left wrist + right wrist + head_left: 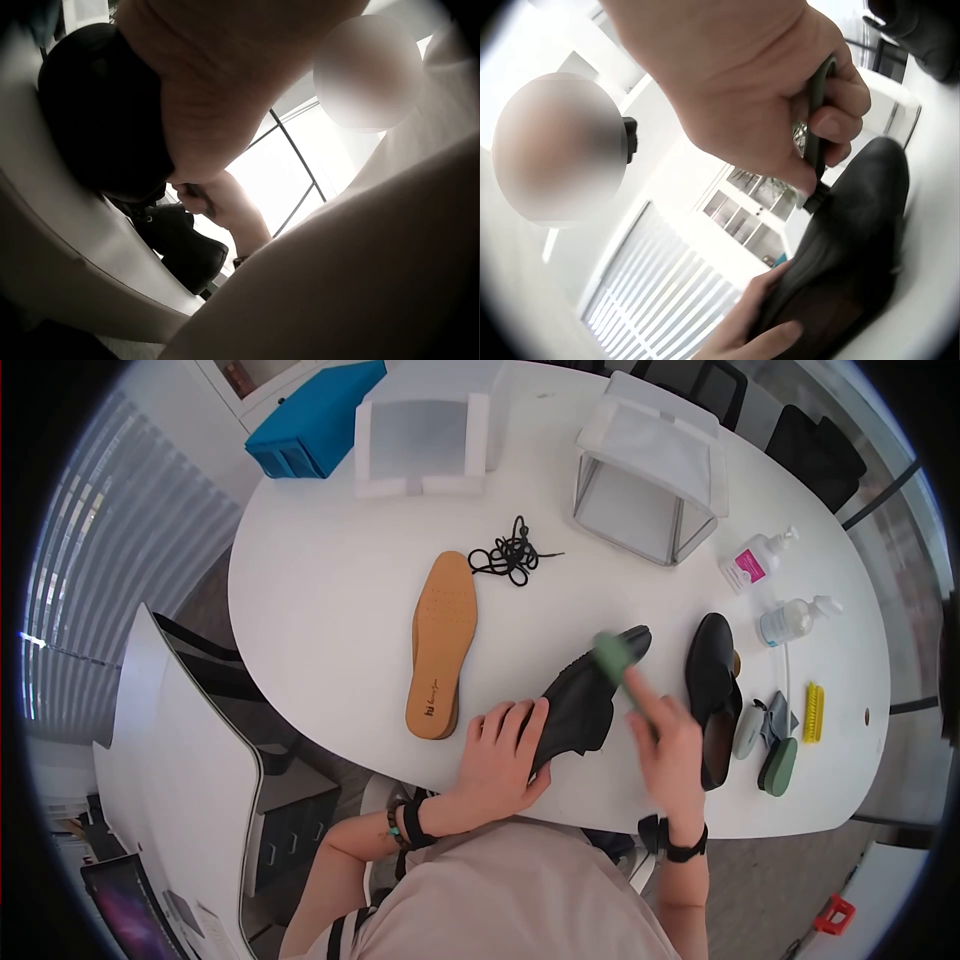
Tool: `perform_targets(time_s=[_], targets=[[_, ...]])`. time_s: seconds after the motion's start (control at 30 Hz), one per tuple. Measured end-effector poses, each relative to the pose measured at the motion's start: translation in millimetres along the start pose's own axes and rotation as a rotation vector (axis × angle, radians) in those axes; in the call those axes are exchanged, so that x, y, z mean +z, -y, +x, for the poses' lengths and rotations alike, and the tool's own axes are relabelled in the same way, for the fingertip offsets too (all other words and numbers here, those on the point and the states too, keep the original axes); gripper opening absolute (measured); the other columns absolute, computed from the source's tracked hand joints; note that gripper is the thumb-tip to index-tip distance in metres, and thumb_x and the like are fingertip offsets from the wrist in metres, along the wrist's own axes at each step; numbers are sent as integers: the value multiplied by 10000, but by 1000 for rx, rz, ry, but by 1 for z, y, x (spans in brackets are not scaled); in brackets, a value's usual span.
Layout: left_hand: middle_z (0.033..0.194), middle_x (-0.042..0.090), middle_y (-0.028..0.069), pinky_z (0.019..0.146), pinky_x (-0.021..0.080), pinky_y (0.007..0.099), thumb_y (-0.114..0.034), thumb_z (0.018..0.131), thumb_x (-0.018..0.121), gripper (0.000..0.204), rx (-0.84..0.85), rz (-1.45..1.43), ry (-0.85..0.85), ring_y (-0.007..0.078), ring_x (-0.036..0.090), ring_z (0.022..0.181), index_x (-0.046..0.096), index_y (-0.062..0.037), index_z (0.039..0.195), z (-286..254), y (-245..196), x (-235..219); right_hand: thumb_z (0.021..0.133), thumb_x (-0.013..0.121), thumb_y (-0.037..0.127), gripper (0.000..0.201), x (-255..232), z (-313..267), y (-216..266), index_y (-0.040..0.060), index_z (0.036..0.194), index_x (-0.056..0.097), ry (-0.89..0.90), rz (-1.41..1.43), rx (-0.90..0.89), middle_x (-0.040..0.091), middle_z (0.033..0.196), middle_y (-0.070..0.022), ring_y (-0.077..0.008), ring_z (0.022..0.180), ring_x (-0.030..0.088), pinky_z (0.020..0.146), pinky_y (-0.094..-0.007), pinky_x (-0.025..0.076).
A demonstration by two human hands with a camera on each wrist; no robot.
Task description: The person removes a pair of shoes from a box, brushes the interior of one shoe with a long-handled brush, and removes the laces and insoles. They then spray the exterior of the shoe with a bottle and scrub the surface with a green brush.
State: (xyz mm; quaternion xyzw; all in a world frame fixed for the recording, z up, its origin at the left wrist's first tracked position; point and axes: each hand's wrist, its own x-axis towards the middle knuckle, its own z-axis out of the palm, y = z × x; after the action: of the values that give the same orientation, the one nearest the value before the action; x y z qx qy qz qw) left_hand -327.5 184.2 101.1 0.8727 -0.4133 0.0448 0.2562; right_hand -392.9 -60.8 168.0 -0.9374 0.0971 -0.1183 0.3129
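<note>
A black leather shoe [578, 715] lies at a slant near the table's front edge, toe pointing away to the right. My left hand [500, 760] grips its heel end, and the right wrist view shows the thumb on one side of the opening and fingers on the other. My right hand [668, 745] holds a green-backed brush [612, 656], blurred in the head view, over the toe. In the right wrist view its dark bristles sit right at the shoe's upper [855, 217]. A second black shoe [710, 660] rests just right of my right hand.
Tan insoles [445, 630] and black laces [515, 555] lie to the left. On the right are another green brush [779, 768], a yellow brush [814, 712], a grey cloth [775, 720], and two pump bottles [750, 565]. A clear-fronted box [655, 455] and a teal box [320, 420] stand behind.
</note>
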Motion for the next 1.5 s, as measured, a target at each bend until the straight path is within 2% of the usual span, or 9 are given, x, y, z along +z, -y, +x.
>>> perform_targets(time_s=[0.1, 0.23, 0.47, 0.63, 0.77, 0.97, 1.07, 1.1, 1.5], targets=[[1457, 545, 215, 1045, 448, 553, -241, 821, 806, 916, 6, 6, -29, 417, 537, 1310, 426, 52, 1601, 1, 1, 0, 998, 720, 40, 583, 0, 6, -18, 183, 1558, 646, -106, -38, 48, 574, 799, -153, -335, 640, 555, 626, -438, 471], [1463, 548, 220, 1032, 464, 544, -236, 822, 808, 908, 13, -12, -13, 414, 540, 1304, 434, 59, 1595, -1, 2, -1, 973, 751, 43, 590, 2, -18, 9, 213, 1533, 676, 157, 36, -69, 574, 799, -156, -332, 645, 583, 635, -441, 492], [1467, 543, 250, 988, 481, 552, -259, 836, 798, 855, 50, -18, 1, 426, 542, 1291, 467, 70, 1552, -2, 8, 1, 969, 732, 16, 609, 6, 2, -13, 192, 1548, 667, -146, -116, 104, 548, 790, -173, -317, 665, 540, 650, -432, 471], [1471, 543, 277, 961, 479, 542, -299, 847, 794, 749, 58, -51, -4, 438, 540, 1278, 541, 75, 1445, -3, 12, 3, 947, 736, -15, 607, 0, -11, 19, 138, 1531, 676, 182, -66, -5, 578, 821, -168, -307, 689, 547, 672, -398, 481], [1488, 544, 291, 947, 476, 536, -331, 857, 790, 719, 86, -43, -20, 435, 538, 1274, 570, 75, 1409, -5, 15, 6, 1019, 654, -5, 527, 6, 16, -10, 59, 1542, 643, -107, -90, 112, 623, 858, -169, -292, 761, 561, 722, -383, 478], [1506, 538, 304, 952, 475, 534, -368, 873, 795, 731, 93, -38, -3, 435, 534, 1291, 581, 78, 1411, -6, 17, 6, 990, 682, -34, 545, -1, 2, 18, 45, 1529, 654, 178, -37, 86, 631, 881, -164, -265, 774, 569, 754, -379, 493], [1506, 536, 311, 959, 477, 531, -374, 886, 791, 741, 99, -65, 19, 440, 533, 1292, 575, 82, 1428, -6, 17, 2, 1038, 655, 4, 499, 9, 19, -24, 58, 1534, 650, -94, -121, -45, 750, 1096, -226, -309, 874, 648, 865, -383, 536], [1506, 536, 311, 959, 477, 531, -374, 886, 791, 741, 102, -66, 19, 440, 533, 1292, 575, 82, 1428, -7, 17, 0, 1057, 646, 25, 492, 5, 25, -8, 71, 1546, 641, -76, -80, 220, 761, 1194, -243, -315, 914, 666, 906, -377, 541], [1464, 556, 255, 1026, 472, 547, -369, 858, 839, 785, 97, -128, 29, 440, 550, 1282, 539, 47, 1453, -1, 23, 0, 1025, 690, 17, 522, 5, 16, -10, 122, 1536, 664, -88, -97, 42, 645, 888, -183, -321, 759, 575, 724, -393, 496]])
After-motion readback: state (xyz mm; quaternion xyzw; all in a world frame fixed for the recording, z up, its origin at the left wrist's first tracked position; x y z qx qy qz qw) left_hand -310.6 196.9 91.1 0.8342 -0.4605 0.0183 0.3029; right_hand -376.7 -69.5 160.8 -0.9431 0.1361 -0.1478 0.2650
